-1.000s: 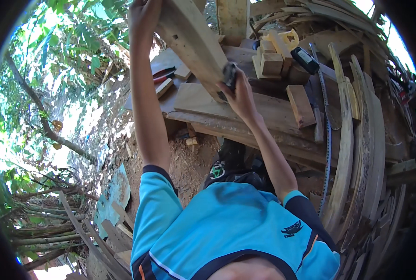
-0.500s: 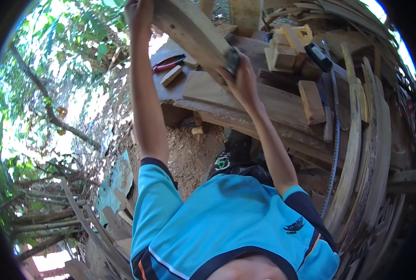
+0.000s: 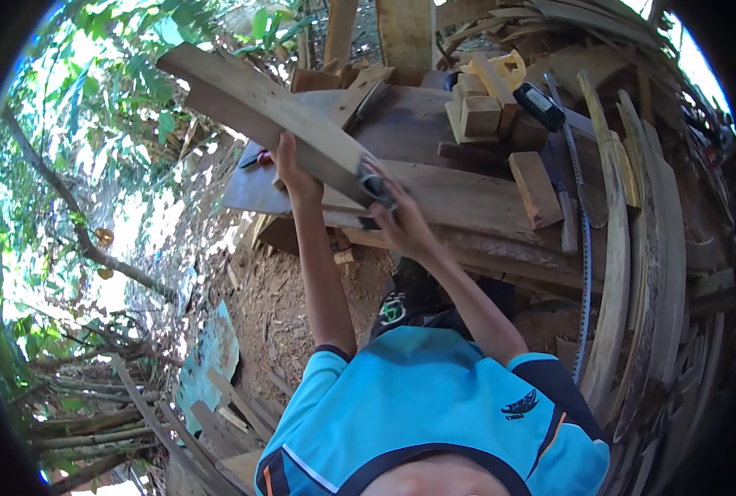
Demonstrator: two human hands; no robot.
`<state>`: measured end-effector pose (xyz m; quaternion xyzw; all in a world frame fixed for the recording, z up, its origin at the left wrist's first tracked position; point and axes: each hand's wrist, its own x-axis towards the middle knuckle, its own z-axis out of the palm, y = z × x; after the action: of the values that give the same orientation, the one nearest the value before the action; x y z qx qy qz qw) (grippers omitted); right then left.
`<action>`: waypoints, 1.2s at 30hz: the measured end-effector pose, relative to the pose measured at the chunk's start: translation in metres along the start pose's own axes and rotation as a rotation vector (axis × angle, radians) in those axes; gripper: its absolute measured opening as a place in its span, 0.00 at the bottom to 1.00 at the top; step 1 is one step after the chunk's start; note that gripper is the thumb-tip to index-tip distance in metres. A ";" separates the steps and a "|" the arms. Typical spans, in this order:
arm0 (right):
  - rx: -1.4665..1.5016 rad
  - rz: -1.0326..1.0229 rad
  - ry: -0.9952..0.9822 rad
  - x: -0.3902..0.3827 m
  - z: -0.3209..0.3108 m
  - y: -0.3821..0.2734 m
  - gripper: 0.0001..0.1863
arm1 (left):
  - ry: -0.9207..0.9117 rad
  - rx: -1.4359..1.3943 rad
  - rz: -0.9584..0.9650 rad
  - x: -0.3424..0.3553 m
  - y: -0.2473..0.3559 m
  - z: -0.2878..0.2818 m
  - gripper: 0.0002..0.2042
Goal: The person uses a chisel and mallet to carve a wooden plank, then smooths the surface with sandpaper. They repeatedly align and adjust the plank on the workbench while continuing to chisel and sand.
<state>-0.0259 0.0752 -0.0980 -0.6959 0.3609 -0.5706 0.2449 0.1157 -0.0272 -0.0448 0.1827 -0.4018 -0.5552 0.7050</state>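
Note:
A long wooden board point(image 3: 260, 112) is raised at a slant over the workbench, its far end pointing up and left. My left hand point(image 3: 296, 175) is closed on its lower edge, near the middle. At the board's near right end, my right hand point(image 3: 407, 221) is closed around a small dark tool point(image 3: 375, 183) pressed against the wood. My fingers partly hide this tool, so its exact kind cannot be made out. Behind the board, red-handled pliers point(image 3: 262, 158) are partly covered on the bench's left part.
The workbench point(image 3: 401, 132) carries stacked wooden blocks point(image 3: 479, 116), a single block point(image 3: 535, 190), a dark tape measure point(image 3: 540, 107) and a long saw blade point(image 3: 583, 248). Curved timber strips point(image 3: 620, 273) stand on the right. Wood shavings cover the ground point(image 3: 277, 289); branches and plants lie left.
My left hand has come down from the board's far end to near its middle. The board has tilted further left, and my right hand has moved lower and slightly left with the dark tool.

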 end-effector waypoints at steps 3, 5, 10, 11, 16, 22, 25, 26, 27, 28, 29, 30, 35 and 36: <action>0.032 -0.194 0.058 0.051 0.008 -0.043 0.33 | -0.154 0.011 0.088 -0.015 -0.003 0.003 0.28; 0.005 -0.321 0.197 0.091 0.008 -0.067 0.33 | -0.169 0.267 0.195 -0.025 0.003 0.017 0.27; 0.180 -0.305 0.363 0.161 -0.029 -0.114 0.31 | -0.330 0.526 0.235 -0.043 0.053 0.076 0.32; 0.246 -0.213 0.307 0.161 -0.033 -0.109 0.30 | -0.297 0.542 0.216 -0.045 0.058 0.084 0.33; 0.458 0.103 0.161 0.144 -0.041 -0.065 0.28 | -0.128 0.612 0.259 -0.052 0.049 0.095 0.34; 0.278 0.216 0.410 0.029 0.006 0.027 0.22 | 0.031 0.649 0.357 -0.030 0.045 0.045 0.25; 0.414 0.325 0.354 0.013 0.009 0.023 0.19 | 0.143 0.433 0.321 -0.027 0.038 0.072 0.23; 0.559 0.426 0.268 0.015 0.007 0.009 0.19 | 0.204 0.348 0.297 -0.027 0.040 0.080 0.24; 0.598 0.393 0.276 0.017 0.003 -0.004 0.19 | 0.245 0.365 0.291 -0.025 0.035 0.076 0.24; 0.636 0.357 0.285 0.028 -0.004 -0.033 0.18 | 0.286 0.382 0.287 -0.020 0.031 0.070 0.26; 0.589 0.143 0.265 0.041 -0.007 -0.051 0.19 | 0.326 0.402 0.285 -0.017 0.027 0.065 0.27; 0.530 -0.068 0.245 0.057 -0.010 -0.069 0.19 | 0.358 0.416 0.283 -0.013 0.025 0.060 0.27; 0.271 -0.245 0.036 0.096 -0.015 -0.129 0.28 | 0.188 0.108 0.118 -0.034 0.036 0.057 0.27; 0.288 -0.226 0.015 0.096 -0.017 -0.122 0.29 | 0.123 -0.005 0.049 -0.036 0.035 0.057 0.28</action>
<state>-0.0065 0.0772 0.0572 -0.6856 0.1967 -0.6453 0.2737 0.0917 0.0283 0.0020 0.2047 -0.3605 -0.5265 0.7422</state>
